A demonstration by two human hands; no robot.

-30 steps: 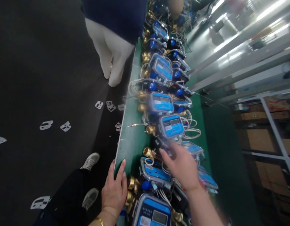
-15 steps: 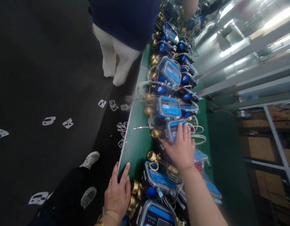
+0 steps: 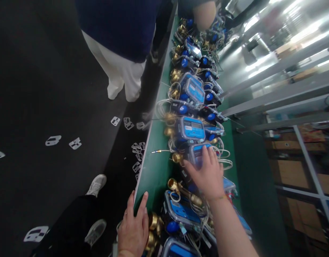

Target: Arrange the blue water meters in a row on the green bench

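My right hand [image 3: 207,175] lies over a blue-faced meter [image 3: 196,154] with a clear lid and a brass pipe end. Its fingers stretch across the lid and the thumb is spread towards the brass end; the palm hides the lower part of the meter. My left hand [image 3: 134,221] rests on the front edge of the green bench [image 3: 153,171], fingers apart and holding nothing. Beside it is a brass fitting [image 3: 154,221]. Another meter [image 3: 180,207] lies between my hands, with a brass pipe [image 3: 184,191] above it. A thin cable with a metal tip [image 3: 156,151] points towards the bench edge.
Several more meters [image 3: 192,128] with blue caps and white cables line the bench away from me. A person in white trousers [image 3: 124,76] stands at the far left side. Cut-out white pieces [image 3: 53,140] lie on the dark floor. Shelves with cardboard boxes [image 3: 292,173] are at the right.
The view has shifted slightly, so the bench and meters sit a little lower. The person in white trousers has moved left. Both my hands keep their places on the meter and the bench edge.
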